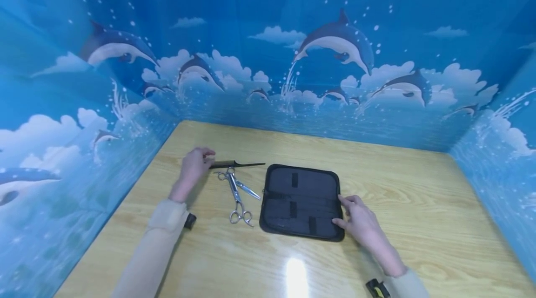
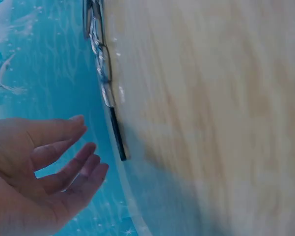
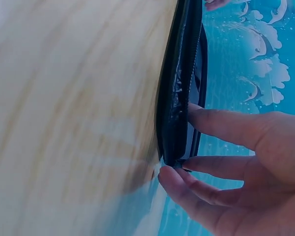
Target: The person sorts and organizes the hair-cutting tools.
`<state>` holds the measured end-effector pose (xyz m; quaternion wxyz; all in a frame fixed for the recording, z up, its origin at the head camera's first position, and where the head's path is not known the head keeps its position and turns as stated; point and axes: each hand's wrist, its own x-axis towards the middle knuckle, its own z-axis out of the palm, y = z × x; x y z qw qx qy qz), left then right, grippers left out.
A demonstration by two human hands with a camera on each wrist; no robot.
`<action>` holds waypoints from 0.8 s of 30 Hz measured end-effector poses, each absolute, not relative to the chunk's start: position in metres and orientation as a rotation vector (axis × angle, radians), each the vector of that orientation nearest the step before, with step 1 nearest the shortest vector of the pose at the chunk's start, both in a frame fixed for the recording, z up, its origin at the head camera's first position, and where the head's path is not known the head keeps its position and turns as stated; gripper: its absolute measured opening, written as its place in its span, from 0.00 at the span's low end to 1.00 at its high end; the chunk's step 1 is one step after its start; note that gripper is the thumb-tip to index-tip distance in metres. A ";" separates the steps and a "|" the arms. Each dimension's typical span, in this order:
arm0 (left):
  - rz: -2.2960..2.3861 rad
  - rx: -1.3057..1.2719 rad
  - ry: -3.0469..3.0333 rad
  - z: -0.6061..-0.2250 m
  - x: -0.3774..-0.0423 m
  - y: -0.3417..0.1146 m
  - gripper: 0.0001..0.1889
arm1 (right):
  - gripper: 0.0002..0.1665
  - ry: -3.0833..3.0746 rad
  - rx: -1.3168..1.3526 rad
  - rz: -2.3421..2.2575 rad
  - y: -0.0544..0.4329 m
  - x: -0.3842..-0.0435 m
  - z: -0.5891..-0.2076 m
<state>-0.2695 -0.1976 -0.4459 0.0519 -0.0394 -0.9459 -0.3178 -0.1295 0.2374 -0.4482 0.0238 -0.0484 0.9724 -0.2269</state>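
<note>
Head view: my right hand (image 1: 362, 221) pinches the near edge of the black case (image 1: 310, 186), which lies spread flat just left of it, thumb on the inner face and fingers at the rim. My left hand (image 1: 195, 167) holds nothing; its fingers are loosely bent, and the left wrist view shows a small gap between them and the end of the black comb (image 1: 222, 164) just to their right. The comb's thin tail points away from this hand, toward the case. To the right of my left hand and nearer to me, one pair of scissors (image 1: 233, 189) and a second pair of scissors (image 1: 248, 190) lie crossed.

The trouble I would watch for is snagging: if my left fingers dipped too far toward me, they could hook a finger ring and drag both pairs together. The comb lies low, so a shallow pinch might slip off it. Were my right hand to tug its edge, the case could slide or tip.
</note>
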 end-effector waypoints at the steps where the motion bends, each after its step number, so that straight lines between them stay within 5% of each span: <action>1: -0.945 -0.110 -2.907 -0.447 -0.270 -0.199 0.15 | 0.41 3.007 -0.150 -0.701 0.237 -0.129 -0.449; 24: -0.780 -0.311 -3.109 -0.443 -0.281 -0.216 0.15 | 0.45 2.999 -0.170 -0.651 0.235 -0.127 -0.448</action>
